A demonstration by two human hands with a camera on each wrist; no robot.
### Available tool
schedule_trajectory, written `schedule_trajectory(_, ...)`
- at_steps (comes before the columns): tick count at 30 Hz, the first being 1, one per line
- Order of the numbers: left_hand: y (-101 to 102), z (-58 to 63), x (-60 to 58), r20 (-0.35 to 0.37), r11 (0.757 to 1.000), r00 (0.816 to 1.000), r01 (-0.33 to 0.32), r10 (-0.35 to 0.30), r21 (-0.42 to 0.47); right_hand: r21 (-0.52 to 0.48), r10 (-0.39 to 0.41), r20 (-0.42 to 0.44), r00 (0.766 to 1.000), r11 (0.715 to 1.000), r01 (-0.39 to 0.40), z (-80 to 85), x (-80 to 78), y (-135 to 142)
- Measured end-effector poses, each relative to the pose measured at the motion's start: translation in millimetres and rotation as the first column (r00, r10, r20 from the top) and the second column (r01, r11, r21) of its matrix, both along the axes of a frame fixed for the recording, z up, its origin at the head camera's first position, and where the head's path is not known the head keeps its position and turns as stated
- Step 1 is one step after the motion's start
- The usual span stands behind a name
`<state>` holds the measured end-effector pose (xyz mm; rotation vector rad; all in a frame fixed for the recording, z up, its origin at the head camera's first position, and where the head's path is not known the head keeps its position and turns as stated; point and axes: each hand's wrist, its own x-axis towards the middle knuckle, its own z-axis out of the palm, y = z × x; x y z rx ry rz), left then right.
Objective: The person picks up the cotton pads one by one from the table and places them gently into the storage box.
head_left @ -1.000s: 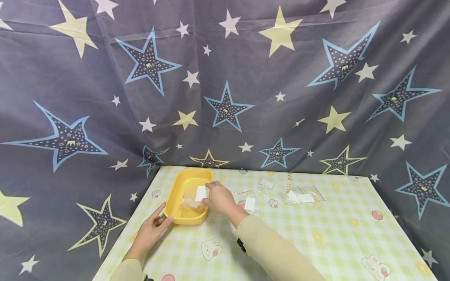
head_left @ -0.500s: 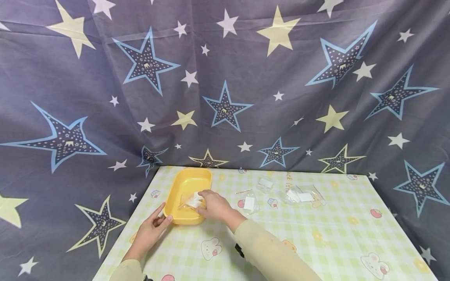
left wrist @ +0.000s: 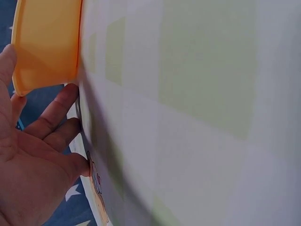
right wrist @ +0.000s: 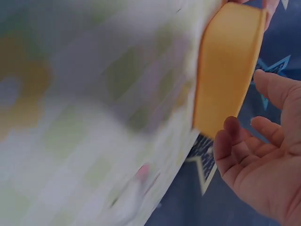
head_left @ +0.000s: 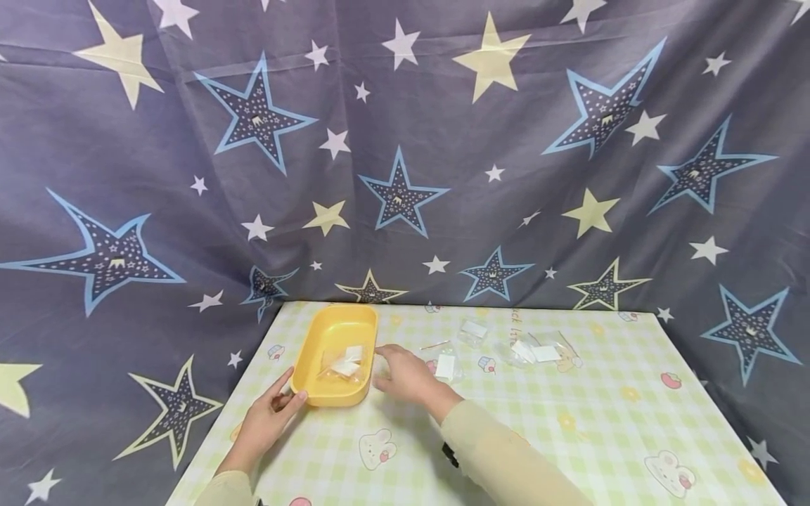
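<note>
A yellow plastic tray [head_left: 309,351] stands on the left part of the table, with small clear plastic bags with white labels [head_left: 346,364] inside. My left hand [head_left: 261,422] holds the tray's near left corner, thumb at the rim and fingers along the outer side. Just right of the tray is my right hand [head_left: 408,376], with nothing in its loosely bent fingers. In the right wrist view those fingers [right wrist: 225,146] appear near the tray's outer wall [right wrist: 225,66]. Beyond this hand lies another clear bag with a white label [head_left: 446,366].
More clear bags with white labels lie farther right: one bag [head_left: 473,331] towards the back and overlapping bags [head_left: 534,351] beside it. A thin brownish strip [head_left: 434,344] lies near them. The checked tablecloth [head_left: 506,436] meets a star-printed curtain [head_left: 430,232] behind.
My right hand has let go of a labelled clear bag inside the tray and moved out to the right, past the tray's rim. The left hand stays at the tray corner.
</note>
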<state>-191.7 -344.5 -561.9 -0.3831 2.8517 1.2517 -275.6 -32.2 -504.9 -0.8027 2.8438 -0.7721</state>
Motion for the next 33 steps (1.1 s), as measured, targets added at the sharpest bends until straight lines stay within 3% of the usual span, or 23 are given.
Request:
schedule_trajectory(7,-2,0.2,0.0,-0.001,1.000,1.000,-0.002,0.002,-0.005,0.040,-0.100,-0.017,0.995,0.994,0.101,-18.4,-12.0,50)
schedule_trajectory(14,-4,-1.2,-0.3,-0.022,1.000,1.000,-0.003,0.003,-0.014,0.211,-0.189,-0.069,0.980,0.957,0.200,-28.5,-23.3,83)
schedule_trajectory(19,-4,-2.6,-1.2,-0.019,1.000,1.000,-0.004,0.004,-0.022,0.278,-0.214,-0.071,0.974,0.934,0.225,-30.5,-25.1,92)
schedule_trajectory(33,-3,-3.1,-1.7,-0.011,1.000,1.000,0.004,-0.005,-0.004,0.283,-0.289,-0.057,0.956,0.913,0.293,-34.5,-25.2,94)
